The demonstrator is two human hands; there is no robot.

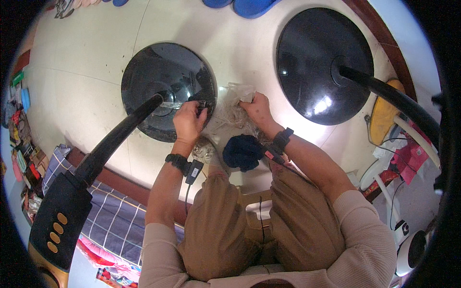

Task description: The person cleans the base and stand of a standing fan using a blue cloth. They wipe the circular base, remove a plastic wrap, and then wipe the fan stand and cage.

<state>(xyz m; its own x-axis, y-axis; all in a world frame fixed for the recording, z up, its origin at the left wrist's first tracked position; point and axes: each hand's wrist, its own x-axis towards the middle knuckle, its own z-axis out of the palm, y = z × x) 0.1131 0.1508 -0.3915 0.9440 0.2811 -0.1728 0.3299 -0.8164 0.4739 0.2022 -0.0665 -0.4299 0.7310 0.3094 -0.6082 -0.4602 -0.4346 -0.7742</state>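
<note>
My left hand (189, 120) is over the right part of a glossy black round fan base (158, 68). Its curled fingers pinch a clear plastic strip (171, 105) that shows on both sides of them; the fingertips are partly hidden. To the right, my right hand (258, 112) grips the edge of a crumpled clear plastic bag (234, 104) spread over the floor between the hands. A dark navy cloth bundle (243, 153) lies below, near my feet. From the base a black curved pole (126, 133) rises towards the lower left.
A second black round base (317, 54) with a black pole (392, 95) stands at the right. Beyond it are a yellow slipper (385, 111) and thin cables. Blue slippers (254, 7) are at the far edge. Checked bedding (111, 212) borders the left.
</note>
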